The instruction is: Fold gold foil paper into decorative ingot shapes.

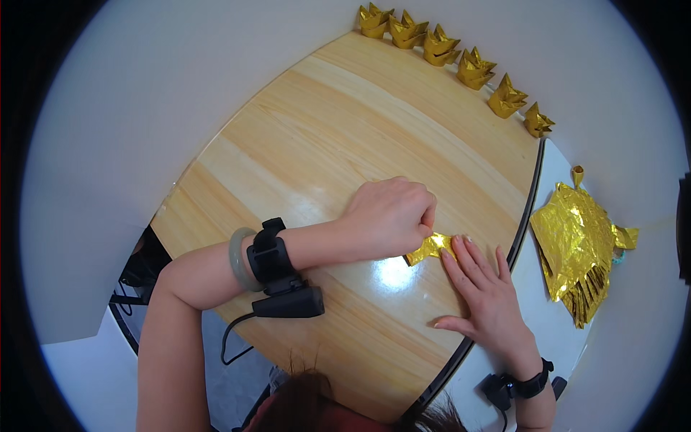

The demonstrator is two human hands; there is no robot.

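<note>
A small folded piece of shiny gold foil paper [434, 247] lies on the wooden table in front of me. My left hand [392, 216] is closed in a fist over its left part, the thumb side touching the foil. What the curled fingers hold, if anything, is hidden. From the right, my right hand [484, 295] lies flat, palm down, its fingers stretched out and fingertips at the paper's right edge. The thumb is spread away on the bare wood. Part of the foil is covered by the fist.
Several folded gold foil shapes [440, 46] with pointed tips stand in a row along the far right table edge. A stack of gold foil sheets [576, 234] lies on a white surface [529, 306] to the right. Pale walls [180, 65] rise behind the table [317, 137].
</note>
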